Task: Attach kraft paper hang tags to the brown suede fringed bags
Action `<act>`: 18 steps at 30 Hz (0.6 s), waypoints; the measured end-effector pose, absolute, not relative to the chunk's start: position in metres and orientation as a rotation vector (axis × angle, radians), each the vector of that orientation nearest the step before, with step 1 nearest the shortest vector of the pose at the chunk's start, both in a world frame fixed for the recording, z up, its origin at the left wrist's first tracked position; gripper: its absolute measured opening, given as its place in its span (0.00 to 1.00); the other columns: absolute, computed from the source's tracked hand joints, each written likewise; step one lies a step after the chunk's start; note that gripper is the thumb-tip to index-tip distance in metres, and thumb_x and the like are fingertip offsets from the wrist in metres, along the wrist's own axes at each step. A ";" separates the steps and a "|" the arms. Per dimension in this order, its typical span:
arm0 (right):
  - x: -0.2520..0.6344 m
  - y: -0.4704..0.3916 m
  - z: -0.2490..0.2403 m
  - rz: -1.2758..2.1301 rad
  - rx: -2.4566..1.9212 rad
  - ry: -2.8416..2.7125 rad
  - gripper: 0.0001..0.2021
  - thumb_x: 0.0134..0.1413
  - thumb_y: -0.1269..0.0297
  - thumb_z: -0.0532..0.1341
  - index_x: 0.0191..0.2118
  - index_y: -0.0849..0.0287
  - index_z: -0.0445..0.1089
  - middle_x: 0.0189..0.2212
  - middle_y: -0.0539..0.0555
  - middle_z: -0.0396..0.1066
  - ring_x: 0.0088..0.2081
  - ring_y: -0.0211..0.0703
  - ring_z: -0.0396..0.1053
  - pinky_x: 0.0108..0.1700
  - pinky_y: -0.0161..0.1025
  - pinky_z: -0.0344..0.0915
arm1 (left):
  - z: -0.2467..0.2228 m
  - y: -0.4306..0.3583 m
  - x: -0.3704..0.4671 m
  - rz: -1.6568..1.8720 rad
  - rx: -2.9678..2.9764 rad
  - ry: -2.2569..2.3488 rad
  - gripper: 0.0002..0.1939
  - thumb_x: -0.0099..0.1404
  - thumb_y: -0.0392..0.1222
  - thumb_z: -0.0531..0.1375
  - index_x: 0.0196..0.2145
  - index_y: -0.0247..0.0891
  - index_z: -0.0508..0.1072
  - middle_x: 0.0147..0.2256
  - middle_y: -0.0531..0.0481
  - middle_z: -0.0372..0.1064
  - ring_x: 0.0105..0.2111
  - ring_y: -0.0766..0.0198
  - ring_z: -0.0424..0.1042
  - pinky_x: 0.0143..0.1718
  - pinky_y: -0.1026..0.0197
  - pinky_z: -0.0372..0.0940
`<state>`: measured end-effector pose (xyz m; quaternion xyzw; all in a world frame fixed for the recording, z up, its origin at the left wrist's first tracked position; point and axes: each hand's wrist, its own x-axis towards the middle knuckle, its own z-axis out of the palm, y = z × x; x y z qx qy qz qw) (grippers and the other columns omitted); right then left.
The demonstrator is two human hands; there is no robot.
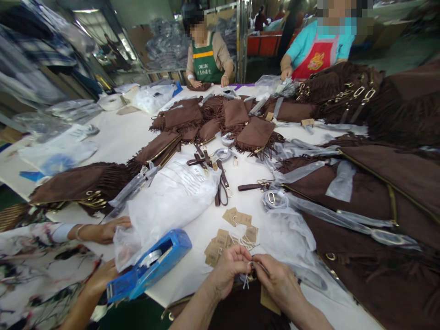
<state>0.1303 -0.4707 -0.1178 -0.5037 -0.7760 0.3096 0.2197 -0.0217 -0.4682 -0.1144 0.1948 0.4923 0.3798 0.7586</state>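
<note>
At the near edge of the table, my left hand (pixel 228 270) and my right hand (pixel 277 279) meet, fingers pinched on a white string at small metal hardware. A brown tag (pixel 269 300) hangs beneath my right hand. Below both hands lies a brown bag (pixel 240 307), partly hidden by my forearms. Loose brown tags with white strings (pixel 216 247) lie just beyond my left hand.
A blue tape dispenser (pixel 151 266) sits left of my hands. Beside it, a person's hands (pixel 103 229) touch a plastic bag (pixel 172 192). Brown fringed bags (pixel 371 197) and wrapped straps cover the right side. Brown wrist straps (pixel 223 183) lie mid-table. Two people work across the table.
</note>
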 end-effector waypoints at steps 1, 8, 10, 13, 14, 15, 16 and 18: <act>0.130 -0.470 -0.118 0.842 -1.392 -2.172 0.11 0.55 0.70 0.49 0.33 0.57 0.69 0.27 0.52 0.74 0.27 0.42 0.73 0.28 0.34 0.66 | -0.115 -0.469 -0.022 0.832 0.426 1.069 0.12 0.38 0.32 0.64 0.25 0.32 0.68 0.18 0.54 0.65 0.18 0.73 0.59 0.23 0.68 0.52; 0.131 -0.467 -0.116 0.985 -1.384 -2.085 0.11 0.54 0.69 0.49 0.32 0.57 0.70 0.27 0.52 0.75 0.28 0.41 0.73 0.30 0.35 0.66 | -0.110 -0.466 -0.023 0.858 0.396 1.097 0.11 0.37 0.31 0.61 0.24 0.33 0.68 0.17 0.55 0.64 0.17 0.73 0.58 0.21 0.67 0.51; 0.132 -0.467 -0.116 1.048 -1.415 -2.020 0.12 0.54 0.67 0.49 0.31 0.57 0.70 0.26 0.52 0.75 0.28 0.41 0.73 0.30 0.35 0.66 | -0.109 -0.468 -0.017 0.831 0.417 1.121 0.10 0.37 0.31 0.60 0.24 0.32 0.70 0.16 0.55 0.63 0.17 0.73 0.57 0.21 0.67 0.51; 0.133 -0.469 -0.117 1.145 -1.470 -1.970 0.12 0.54 0.64 0.49 0.30 0.56 0.70 0.25 0.51 0.74 0.27 0.42 0.72 0.30 0.37 0.66 | -0.115 -0.474 -0.009 0.833 0.495 1.188 0.10 0.38 0.32 0.60 0.24 0.33 0.72 0.16 0.56 0.61 0.17 0.73 0.55 0.22 0.66 0.51; 0.133 -0.469 -0.115 1.163 -1.497 -1.964 0.12 0.54 0.62 0.50 0.30 0.54 0.70 0.24 0.51 0.74 0.27 0.43 0.72 0.30 0.38 0.67 | -0.118 -0.474 -0.013 0.843 0.557 1.185 0.10 0.39 0.34 0.62 0.25 0.35 0.73 0.16 0.56 0.60 0.17 0.73 0.56 0.22 0.66 0.51; 0.133 -0.470 -0.113 1.164 -1.520 -1.961 0.12 0.55 0.60 0.50 0.30 0.51 0.70 0.24 0.50 0.74 0.27 0.43 0.72 0.30 0.39 0.68 | -0.122 -0.471 -0.022 0.846 0.636 1.168 0.10 0.40 0.36 0.63 0.25 0.37 0.74 0.16 0.56 0.60 0.17 0.71 0.57 0.21 0.65 0.51; 0.132 -0.470 -0.109 1.141 -1.539 -1.964 0.11 0.55 0.58 0.51 0.30 0.47 0.70 0.24 0.49 0.74 0.28 0.45 0.72 0.31 0.40 0.69 | -0.125 -0.463 -0.040 0.858 0.742 1.130 0.10 0.41 0.38 0.64 0.26 0.40 0.74 0.16 0.56 0.61 0.17 0.70 0.58 0.21 0.63 0.52; 0.130 -0.468 -0.103 1.012 -1.544 -1.955 0.07 0.55 0.54 0.54 0.31 0.37 0.69 0.27 0.49 0.73 0.33 0.47 0.72 0.29 0.42 0.69 | -0.122 -0.437 -0.100 0.757 1.010 0.999 0.10 0.37 0.43 0.68 0.22 0.44 0.75 0.16 0.53 0.62 0.18 0.64 0.62 0.19 0.60 0.51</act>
